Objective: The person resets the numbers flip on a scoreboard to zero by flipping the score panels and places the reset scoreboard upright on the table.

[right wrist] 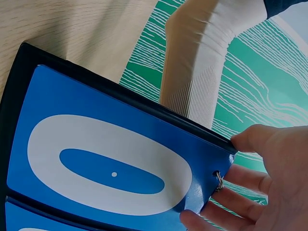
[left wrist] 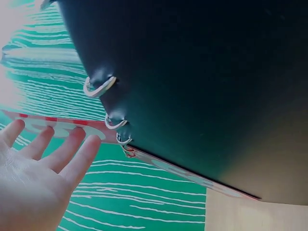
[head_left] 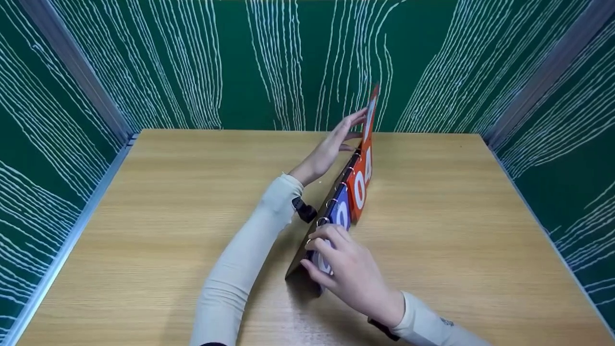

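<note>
A tabletop flip scoreboard (head_left: 300, 257) stands like a tent on the table, its number cards hung on metal rings. My left hand (head_left: 331, 144) is at its far end, fingers extended against a raised red card (head_left: 369, 120); in the left wrist view, the fingertips touch that card (left wrist: 57, 124) beside the black backing board (left wrist: 183, 86). At the near end, my right hand (head_left: 348, 269) grips the top edge. In the right wrist view, the right hand (right wrist: 269, 192) has its thumb at the board's corner and fingers by a ring, beside a blue card (right wrist: 110, 187) with a white 0.
The scoreboard rests on a light wooden table (head_left: 168, 206). Green walls with white wavy lines (head_left: 182, 62) enclose its back and sides, with grey posts (head_left: 81, 62) at the corners. Red cards showing 0 and 4 (head_left: 358, 190) hang at the far half.
</note>
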`<state>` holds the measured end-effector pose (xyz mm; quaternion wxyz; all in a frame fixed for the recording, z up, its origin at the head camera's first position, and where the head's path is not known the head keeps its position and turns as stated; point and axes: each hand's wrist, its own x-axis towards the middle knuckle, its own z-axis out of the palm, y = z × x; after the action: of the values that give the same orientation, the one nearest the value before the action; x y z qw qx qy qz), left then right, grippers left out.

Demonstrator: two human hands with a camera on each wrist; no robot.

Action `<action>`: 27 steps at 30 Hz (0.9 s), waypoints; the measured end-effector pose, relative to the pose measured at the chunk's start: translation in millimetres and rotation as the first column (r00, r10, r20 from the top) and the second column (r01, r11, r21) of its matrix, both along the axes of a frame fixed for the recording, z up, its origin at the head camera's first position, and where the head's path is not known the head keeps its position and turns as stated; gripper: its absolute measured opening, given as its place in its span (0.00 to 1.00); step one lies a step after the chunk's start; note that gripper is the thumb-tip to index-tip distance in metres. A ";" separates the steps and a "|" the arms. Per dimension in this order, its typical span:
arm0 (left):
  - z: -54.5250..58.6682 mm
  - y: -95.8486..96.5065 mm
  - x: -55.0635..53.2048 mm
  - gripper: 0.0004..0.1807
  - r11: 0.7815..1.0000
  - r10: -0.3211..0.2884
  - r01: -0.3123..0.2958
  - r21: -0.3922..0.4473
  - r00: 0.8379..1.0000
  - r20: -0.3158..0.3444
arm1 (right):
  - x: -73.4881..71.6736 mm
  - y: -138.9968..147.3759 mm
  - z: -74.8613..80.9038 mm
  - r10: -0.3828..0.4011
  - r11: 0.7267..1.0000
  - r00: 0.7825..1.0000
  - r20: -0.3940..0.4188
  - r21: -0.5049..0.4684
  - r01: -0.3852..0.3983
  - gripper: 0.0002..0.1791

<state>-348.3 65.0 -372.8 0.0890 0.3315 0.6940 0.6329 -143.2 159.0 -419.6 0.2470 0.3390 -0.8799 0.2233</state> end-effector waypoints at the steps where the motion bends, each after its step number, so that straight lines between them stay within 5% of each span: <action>1: -0.3 0.5 0.5 0.31 1.000 -0.005 0.005 -0.007 1.000 0.001 | 0.1 0.1 -0.1 -0.001 1.000 1.000 0.000 0.000 0.001 0.10; 11: -6.7 5.2 2.0 0.31 0.986 -0.040 0.040 -0.160 0.999 0.001 | 0.1 0.9 -0.2 0.003 1.000 1.000 0.002 0.001 -0.003 0.10; 20: -12.0 1.8 5.6 0.31 0.942 -0.040 0.075 -0.328 0.993 0.114 | 0.5 0.5 -0.1 0.003 1.000 1.000 0.008 0.008 -0.003 0.09; 27: -10.1 3.8 5.0 0.31 0.899 -0.041 0.071 -0.431 0.996 0.079 | 0.9 0.3 -0.2 0.000 1.000 1.000 0.006 0.008 0.000 0.10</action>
<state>-343.2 68.7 -382.9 0.2024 0.3014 0.8040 0.4709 -142.3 159.3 -419.8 0.2432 0.3393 -0.8815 0.2209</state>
